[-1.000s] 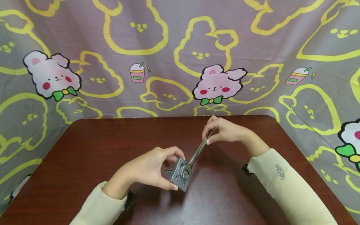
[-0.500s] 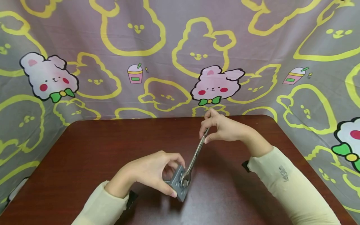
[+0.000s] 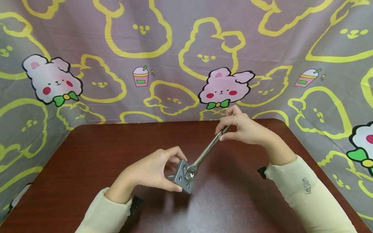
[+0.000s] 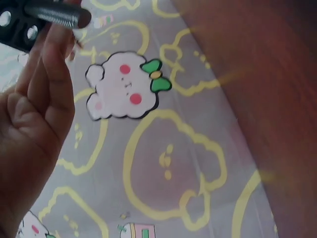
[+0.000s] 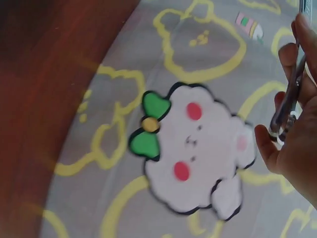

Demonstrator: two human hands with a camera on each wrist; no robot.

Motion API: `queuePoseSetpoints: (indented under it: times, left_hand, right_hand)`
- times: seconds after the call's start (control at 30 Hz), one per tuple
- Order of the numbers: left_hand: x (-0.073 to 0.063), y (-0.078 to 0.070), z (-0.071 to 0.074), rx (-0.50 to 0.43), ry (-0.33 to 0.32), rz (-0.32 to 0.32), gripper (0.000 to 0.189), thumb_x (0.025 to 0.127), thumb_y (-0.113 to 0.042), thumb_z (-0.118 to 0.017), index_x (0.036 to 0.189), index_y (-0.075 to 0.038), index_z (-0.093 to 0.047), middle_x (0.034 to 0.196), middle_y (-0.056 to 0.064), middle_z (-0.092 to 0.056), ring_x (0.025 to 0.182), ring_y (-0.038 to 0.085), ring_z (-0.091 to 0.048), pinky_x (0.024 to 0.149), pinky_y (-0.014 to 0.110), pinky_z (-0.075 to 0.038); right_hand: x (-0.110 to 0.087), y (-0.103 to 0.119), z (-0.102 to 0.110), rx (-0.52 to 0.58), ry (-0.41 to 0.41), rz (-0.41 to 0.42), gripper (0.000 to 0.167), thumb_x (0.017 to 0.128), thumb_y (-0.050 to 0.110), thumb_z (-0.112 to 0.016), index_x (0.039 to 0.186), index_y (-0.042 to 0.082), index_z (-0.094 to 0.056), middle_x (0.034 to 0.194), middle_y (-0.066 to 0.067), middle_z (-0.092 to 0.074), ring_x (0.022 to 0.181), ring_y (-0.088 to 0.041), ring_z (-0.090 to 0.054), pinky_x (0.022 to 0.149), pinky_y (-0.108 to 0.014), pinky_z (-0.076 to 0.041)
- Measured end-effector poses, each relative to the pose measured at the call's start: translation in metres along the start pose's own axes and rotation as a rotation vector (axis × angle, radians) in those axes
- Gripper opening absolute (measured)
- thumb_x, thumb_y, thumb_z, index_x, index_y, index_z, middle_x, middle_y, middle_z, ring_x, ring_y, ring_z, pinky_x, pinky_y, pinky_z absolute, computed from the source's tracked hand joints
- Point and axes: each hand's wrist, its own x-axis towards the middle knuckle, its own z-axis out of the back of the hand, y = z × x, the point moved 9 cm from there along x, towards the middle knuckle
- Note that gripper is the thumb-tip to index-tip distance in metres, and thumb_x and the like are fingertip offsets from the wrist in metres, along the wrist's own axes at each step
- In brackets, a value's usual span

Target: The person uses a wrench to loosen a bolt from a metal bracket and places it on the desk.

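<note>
My left hand (image 3: 150, 170) holds a small grey metal plate (image 3: 180, 182) with several holes, thumb on its lower edge and fingers at the upper edge. A bolt passes through it; the bolt head (image 3: 190, 175) faces right, and in the left wrist view the threaded shank (image 4: 59, 15) sticks out of the other side. Around the bolt head sits the ring end of a steel wrench (image 3: 206, 151). My right hand (image 3: 247, 128) pinches the wrench's far end between thumb and fingers. In the right wrist view the wrench (image 5: 292, 94) runs along the fingers. Plate and wrench are above the table.
Below the hands lies a dark reddish-brown table (image 3: 116, 139) with rounded back corners. A grey curtain (image 3: 172, 71) printed with rabbits and yellow outlines hangs behind it and at both sides.
The wrench handle swings slightly left, then back right and up with my right hand. The plate in my left hand dips, then rises and tilts. Both grips stay the same.
</note>
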Motion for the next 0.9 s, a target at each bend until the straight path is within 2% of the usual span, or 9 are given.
queuePoseSetpoints:
  times: [0.1, 0.2, 0.37, 0.5, 0.63, 0.73, 0.9]
  left_hand:
    - [-0.002, -0.004, 0.013, 0.027, -0.082, -0.030, 0.059, 0.070, -0.014, -0.088, 0.115, -0.012, -0.050, 0.100, -0.002, -0.076, 0.080, 0.007, -0.071, 0.076, 0.030, -0.061]
    - [-0.005, -0.007, 0.023, 0.078, -0.150, -0.048, 0.060, 0.070, -0.018, -0.089, 0.115, -0.013, -0.049, 0.100, -0.004, -0.076, 0.080, 0.006, -0.070, 0.077, 0.031, -0.060]
    - [-0.008, -0.008, 0.033, 0.161, -0.238, -0.049, 0.063, 0.069, -0.021, -0.090, 0.117, -0.015, -0.049, 0.099, -0.007, -0.076, 0.080, 0.005, -0.069, 0.078, 0.028, -0.058]
    - [-0.008, -0.009, 0.038, 0.212, -0.310, -0.039, 0.066, 0.067, -0.019, -0.091, 0.118, -0.015, -0.049, 0.100, -0.007, -0.076, 0.080, 0.003, -0.067, 0.077, 0.027, -0.057]
    - [-0.009, -0.008, 0.044, 0.240, -0.399, -0.023, 0.068, 0.067, -0.017, -0.091, 0.119, -0.015, -0.049, 0.103, -0.005, -0.076, 0.085, 0.003, -0.068, 0.078, 0.026, -0.055]
    - [-0.010, -0.008, 0.049, 0.248, -0.458, -0.023, 0.069, 0.067, -0.016, -0.091, 0.120, -0.013, -0.048, 0.105, -0.002, -0.076, 0.091, 0.004, -0.069, 0.080, 0.027, -0.054]
    - [-0.011, -0.010, 0.053, 0.255, -0.520, -0.047, 0.070, 0.066, -0.015, -0.092, 0.119, -0.011, -0.047, 0.105, -0.001, -0.075, 0.094, 0.007, -0.069, 0.079, 0.027, -0.053]
  right_hand:
    - [-0.015, -0.020, 0.006, 0.068, -0.068, -0.099, 0.018, 0.079, 0.016, -0.082, 0.095, 0.023, -0.077, 0.101, -0.002, -0.050, 0.105, -0.013, -0.031, 0.083, -0.030, -0.042]
    - [-0.029, -0.034, 0.008, 0.092, -0.147, -0.141, 0.017, 0.081, 0.013, -0.080, 0.097, 0.019, -0.076, 0.100, -0.004, -0.047, 0.102, -0.012, -0.032, 0.080, -0.026, -0.042]
    - [-0.052, -0.047, -0.001, 0.140, -0.240, -0.186, 0.014, 0.084, 0.011, -0.077, 0.097, 0.015, -0.073, 0.091, 0.000, -0.061, 0.097, -0.011, -0.038, 0.077, -0.026, -0.039]
    - [-0.070, -0.054, -0.021, 0.260, -0.237, -0.299, 0.012, 0.088, 0.011, -0.073, 0.100, 0.009, -0.071, 0.087, 0.006, -0.064, 0.091, -0.009, -0.047, 0.074, -0.022, -0.044]
    - [-0.083, -0.053, -0.044, 0.406, -0.223, -0.415, 0.018, 0.090, 0.010, -0.071, 0.104, 0.000, -0.068, 0.083, 0.008, -0.063, 0.081, -0.009, -0.056, 0.068, -0.023, -0.049]
    - [-0.088, -0.047, -0.056, 0.471, -0.228, -0.454, 0.020, 0.089, 0.009, -0.071, 0.104, -0.003, -0.067, 0.081, 0.009, -0.062, 0.080, -0.009, -0.056, 0.067, -0.023, -0.049]
    - [-0.088, -0.036, -0.067, 0.491, -0.261, -0.470, 0.019, 0.087, 0.008, -0.073, 0.102, -0.002, -0.067, 0.080, 0.008, -0.063, 0.078, -0.009, -0.054, 0.065, -0.022, -0.047]
